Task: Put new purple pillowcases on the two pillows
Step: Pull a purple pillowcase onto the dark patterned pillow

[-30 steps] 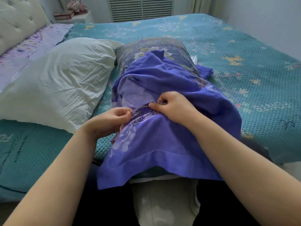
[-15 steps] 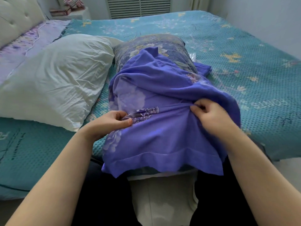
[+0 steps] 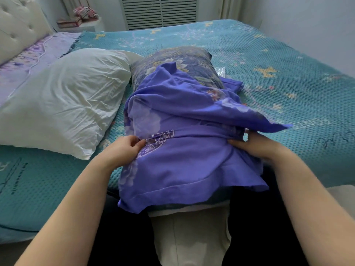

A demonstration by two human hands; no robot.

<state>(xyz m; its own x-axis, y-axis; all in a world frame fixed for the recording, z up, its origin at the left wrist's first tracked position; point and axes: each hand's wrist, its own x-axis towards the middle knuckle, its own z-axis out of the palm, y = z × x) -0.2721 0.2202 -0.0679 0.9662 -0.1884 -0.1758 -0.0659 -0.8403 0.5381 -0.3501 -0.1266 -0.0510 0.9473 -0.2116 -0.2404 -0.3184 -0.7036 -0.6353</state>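
Note:
A purple pillowcase [image 3: 184, 166] with pale flower prints lies bunched over the near end of a pillow in a dark floral cover [image 3: 184, 60], which points away from me on the bed. My left hand [image 3: 123, 148] pinches the pillowcase's patterned opening edge on the left side. My right hand [image 3: 255, 144] grips the same edge on the right side, fingers tucked under a raised flap of cloth. A bare white pillow [image 3: 63, 98] lies to the left. A folded purple cloth [image 3: 232, 84] peeks out beyond the right of the floral pillow.
The bed has a teal patterned cover [image 3: 288, 73]. A tufted headboard [image 3: 17, 25] stands at the far left, with a lilac sheet strip below it. A nightstand with stacked items [image 3: 80, 18] sits at the back. A clear plastic wrapper [image 3: 220, 71] lies by the floral pillow.
My right hand has slid from the middle of the pillowcase's opening edge out to its right side, spreading the opening. My left hand has kept its pinch on the left.

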